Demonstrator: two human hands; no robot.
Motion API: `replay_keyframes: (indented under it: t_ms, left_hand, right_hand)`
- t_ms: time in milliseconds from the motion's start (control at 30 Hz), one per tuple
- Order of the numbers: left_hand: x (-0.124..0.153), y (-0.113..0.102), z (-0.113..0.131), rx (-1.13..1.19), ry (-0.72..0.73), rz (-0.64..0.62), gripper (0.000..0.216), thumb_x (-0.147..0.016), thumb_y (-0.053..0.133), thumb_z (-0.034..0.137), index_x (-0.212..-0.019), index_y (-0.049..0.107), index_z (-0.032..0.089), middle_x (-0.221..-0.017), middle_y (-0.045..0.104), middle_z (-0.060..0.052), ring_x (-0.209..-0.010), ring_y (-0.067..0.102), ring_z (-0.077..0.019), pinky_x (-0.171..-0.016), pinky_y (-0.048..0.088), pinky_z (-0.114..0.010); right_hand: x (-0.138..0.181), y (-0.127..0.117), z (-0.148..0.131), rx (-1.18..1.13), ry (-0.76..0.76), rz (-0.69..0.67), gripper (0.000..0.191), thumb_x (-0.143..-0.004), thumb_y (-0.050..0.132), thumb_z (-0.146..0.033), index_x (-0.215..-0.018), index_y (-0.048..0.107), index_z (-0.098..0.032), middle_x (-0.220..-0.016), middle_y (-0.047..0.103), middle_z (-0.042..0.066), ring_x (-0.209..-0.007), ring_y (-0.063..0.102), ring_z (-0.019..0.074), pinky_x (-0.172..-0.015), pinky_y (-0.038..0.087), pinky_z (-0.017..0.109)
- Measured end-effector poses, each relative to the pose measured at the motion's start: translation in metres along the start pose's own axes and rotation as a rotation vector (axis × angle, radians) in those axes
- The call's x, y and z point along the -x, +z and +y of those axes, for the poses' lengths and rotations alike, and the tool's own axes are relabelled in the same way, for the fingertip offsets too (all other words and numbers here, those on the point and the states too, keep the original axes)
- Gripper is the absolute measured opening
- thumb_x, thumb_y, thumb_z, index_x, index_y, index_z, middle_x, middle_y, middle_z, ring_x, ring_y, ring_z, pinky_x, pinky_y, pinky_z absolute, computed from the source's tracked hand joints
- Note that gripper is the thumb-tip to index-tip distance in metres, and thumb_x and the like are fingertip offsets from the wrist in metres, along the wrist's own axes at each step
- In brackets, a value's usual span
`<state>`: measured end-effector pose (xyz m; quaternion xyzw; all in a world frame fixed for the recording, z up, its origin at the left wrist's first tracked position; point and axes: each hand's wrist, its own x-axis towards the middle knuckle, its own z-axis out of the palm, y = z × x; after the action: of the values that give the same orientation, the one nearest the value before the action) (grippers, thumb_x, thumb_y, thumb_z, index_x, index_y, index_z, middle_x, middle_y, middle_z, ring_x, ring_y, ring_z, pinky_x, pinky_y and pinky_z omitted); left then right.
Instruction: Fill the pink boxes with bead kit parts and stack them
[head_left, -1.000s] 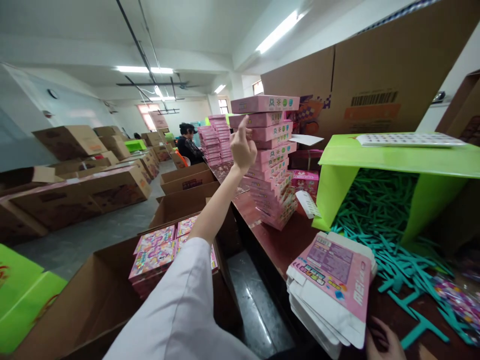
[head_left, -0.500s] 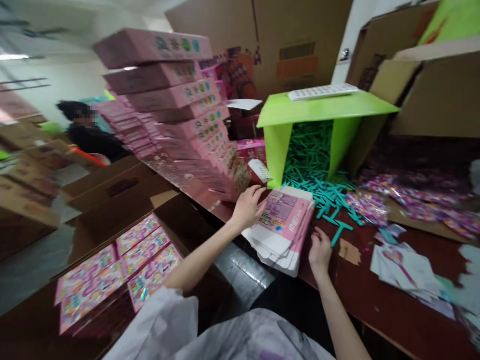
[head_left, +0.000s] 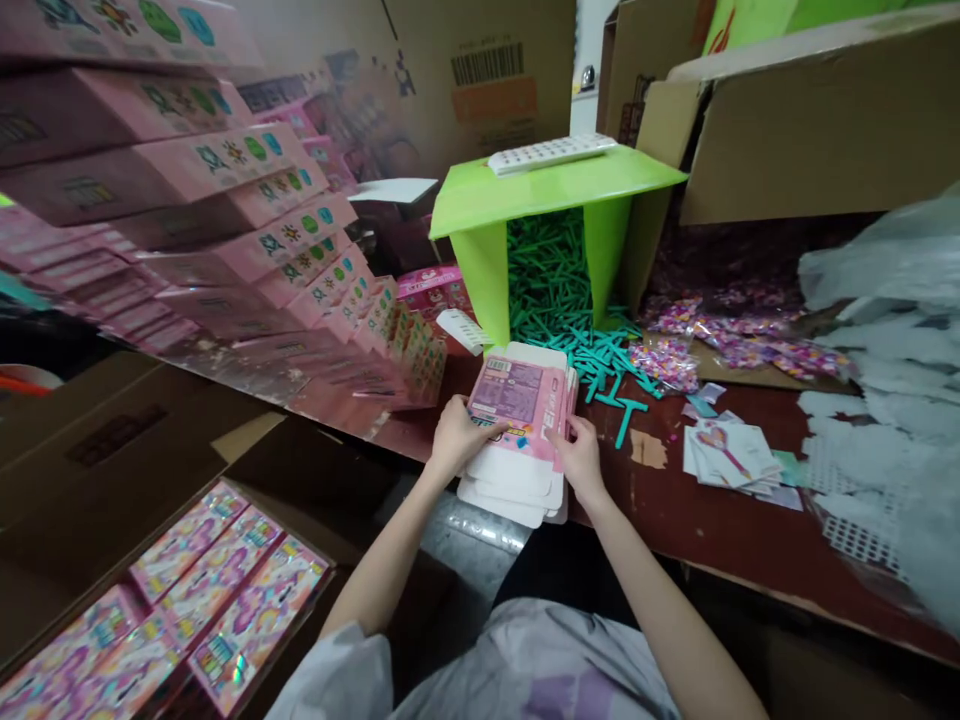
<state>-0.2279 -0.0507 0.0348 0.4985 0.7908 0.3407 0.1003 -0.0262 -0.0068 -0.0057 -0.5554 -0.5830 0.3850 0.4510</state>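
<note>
A stack of flattened pink and white boxes (head_left: 517, 400) lies at the front edge of the dark red table, its white flaps overhanging the edge. My left hand (head_left: 459, 438) grips the left side of the stack, thumb on top and fingers curled down the side. On the opposite side my right hand (head_left: 579, 458) holds the right edge, thumb over the printed panel. How many boxes the fingers hold is hidden. Just behind the stack, teal T-shaped plastic pieces (head_left: 600, 360) spill from a lime-green bin (head_left: 480, 275) lying on its side.
Tall stacks of pink boxes (head_left: 277, 210) lean on the left. An open carton (head_left: 112, 420) with finished colourful boxes (head_left: 225, 590) stands lower left. To the right lie bags of beads (head_left: 664, 365), printed cards (head_left: 731, 450) and clear plastic with sticker sheets (head_left: 862, 540).
The view has turned right and closer to the table. Both hands, apart from the stack's sides or only near them before, now grip it from left and right.
</note>
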Motion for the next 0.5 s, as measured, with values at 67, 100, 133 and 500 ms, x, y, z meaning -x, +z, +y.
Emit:
replay_keyframes:
  t_ms: [67,100,133,500]
  left_hand:
    - [0.012,-0.004,0.012,0.071,0.032,0.131,0.066,-0.053,0.080,0.051,-0.100,0.054,0.013,-0.115,0.055,-0.016,-0.110,0.055,-0.0319,-0.092,0.046,-0.042]
    - [0.020,-0.008,0.020,0.154,0.052,0.178,0.060,-0.058,0.078,0.048,-0.100,0.052,0.013,-0.116,0.055,-0.016,-0.111,0.056,-0.0306,-0.093,0.046,-0.042]
    - [0.028,-0.013,0.028,0.273,0.065,0.189,0.053,-0.065,0.074,0.046,-0.100,0.052,0.014,-0.113,0.057,-0.015,-0.107,0.058,-0.0281,-0.091,0.048,-0.040]
    - [0.099,0.032,0.129,1.276,-0.202,-0.014,0.061,-0.078,0.042,0.071,-0.096,0.067,0.018,-0.098,0.071,-0.006,-0.100,0.064,-0.0219,-0.089,0.050,-0.032]
  right_hand:
    - [-0.001,-0.006,-0.006,-0.180,0.084,-0.010,0.045,-0.064,0.069,-0.036,-0.103,0.067,-0.013,-0.114,0.062,0.013,-0.108,0.057,0.0274,-0.100,0.042,0.044]
    - [0.000,-0.012,-0.013,-0.265,0.116,-0.022,0.046,-0.065,0.070,-0.038,-0.103,0.066,-0.013,-0.114,0.063,0.013,-0.106,0.059,0.0264,-0.098,0.044,0.043]
    - [0.003,-0.019,-0.020,-0.343,0.139,-0.039,0.049,-0.066,0.070,-0.040,-0.107,0.064,-0.014,-0.115,0.063,0.013,-0.104,0.060,0.0255,-0.096,0.046,0.042]
    - [0.078,-0.114,-0.058,-0.157,-0.151,0.269,0.067,-0.076,0.067,-0.045,-0.132,0.048,-0.014,-0.119,0.063,0.014,-0.106,0.061,0.0261,-0.090,0.050,0.038]
